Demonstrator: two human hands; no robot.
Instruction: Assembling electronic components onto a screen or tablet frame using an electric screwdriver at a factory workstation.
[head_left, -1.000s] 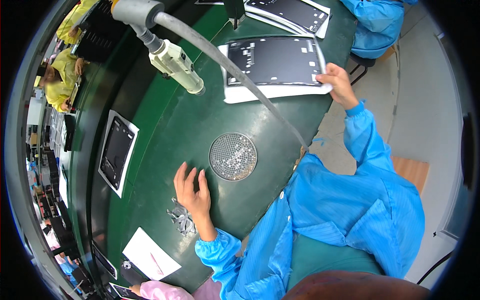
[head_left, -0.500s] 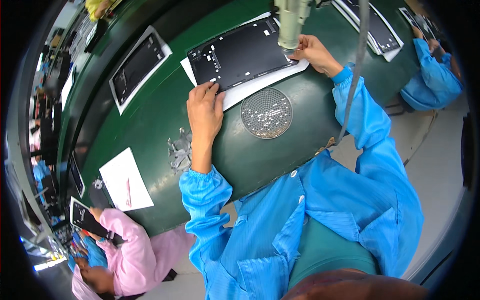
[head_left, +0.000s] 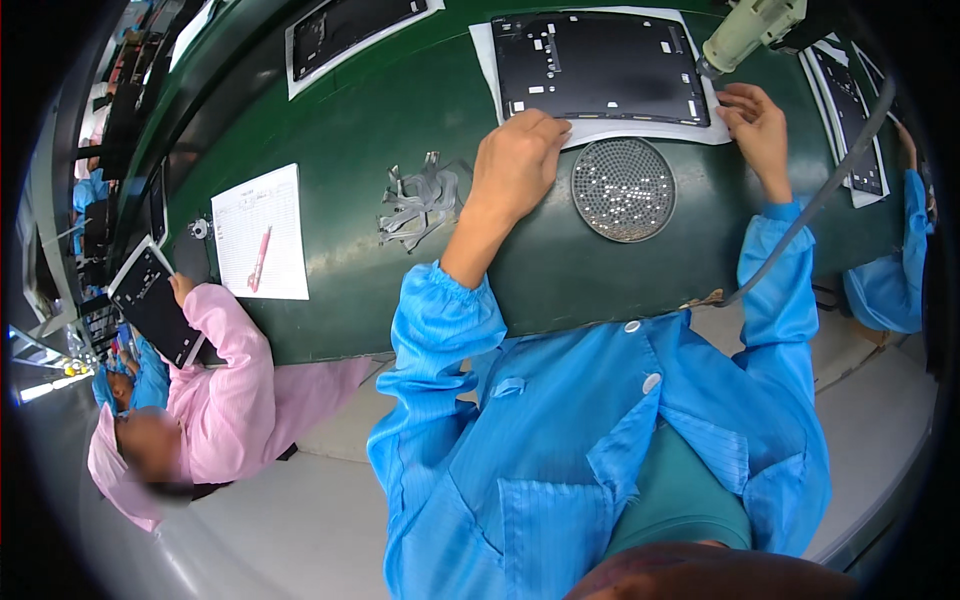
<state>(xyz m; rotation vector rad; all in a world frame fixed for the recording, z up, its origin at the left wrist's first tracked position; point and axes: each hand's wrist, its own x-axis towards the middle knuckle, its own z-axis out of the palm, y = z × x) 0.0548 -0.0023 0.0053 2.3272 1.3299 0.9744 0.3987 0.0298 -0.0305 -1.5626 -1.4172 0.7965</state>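
Note:
A thin black panel [head_left: 610, 75] with small white patches and cutouts lies on white sheets [head_left: 640, 130] at the far side of the green table. My left hand [head_left: 517, 165] has its fingers bent over the panel's near left edge, with the thumb by the sheet. My right hand [head_left: 757, 125] is beside the panel's right edge, fingers curved and apart from the thumb, fingertips by the sheet's margin. Just above that edge hangs a pale green power screwdriver [head_left: 745, 38], its tip close to the panel. A round perforated tray [head_left: 624, 190] holding small shiny screws sits nearer me.
Grey strips [head_left: 425, 200] lie in a tangle left of my wrist. Beyond them is a printed form [head_left: 262, 235] with a pink pen [head_left: 260, 258]. More panels lie far left and right. A cable [head_left: 840, 180] hangs by my right arm. A pink-sleeved co-worker [head_left: 235, 360] holds another panel.
My view has shifted, so the table scene sits farther right. The screwdriver now leans at the panel's right edge, and my right hand has moved from its near right corner to beside the sheet.

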